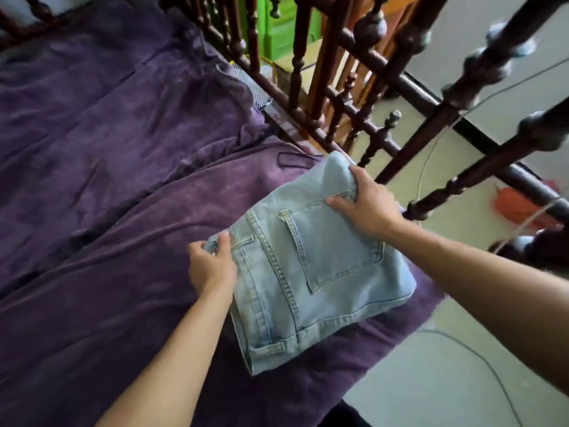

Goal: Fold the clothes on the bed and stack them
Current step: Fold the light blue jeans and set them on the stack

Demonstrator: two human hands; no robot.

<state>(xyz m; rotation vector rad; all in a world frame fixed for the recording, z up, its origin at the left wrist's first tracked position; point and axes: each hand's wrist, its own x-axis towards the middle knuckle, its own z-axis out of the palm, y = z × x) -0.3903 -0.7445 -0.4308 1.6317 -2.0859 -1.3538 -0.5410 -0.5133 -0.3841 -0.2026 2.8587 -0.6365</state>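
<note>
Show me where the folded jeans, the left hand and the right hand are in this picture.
folded jeans [323,266]: head view, on the back pocket.
left hand [211,266]: head view, back of the hand, at the waistband corner.
right hand [368,208]: head view, back of the hand, at the jeans' far edge.

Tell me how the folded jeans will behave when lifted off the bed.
The folded jeans look thick and layered: probably hefty, yet floppy, sagging where unsupported. The left hand and right hand hold opposite edges, so the folds should stay together.

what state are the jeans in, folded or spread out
Folded: the jeans form a compact rectangle on the bed, back pocket up, no legs trailing. The left hand pinches one corner; the right hand grips the far edge.
</note>
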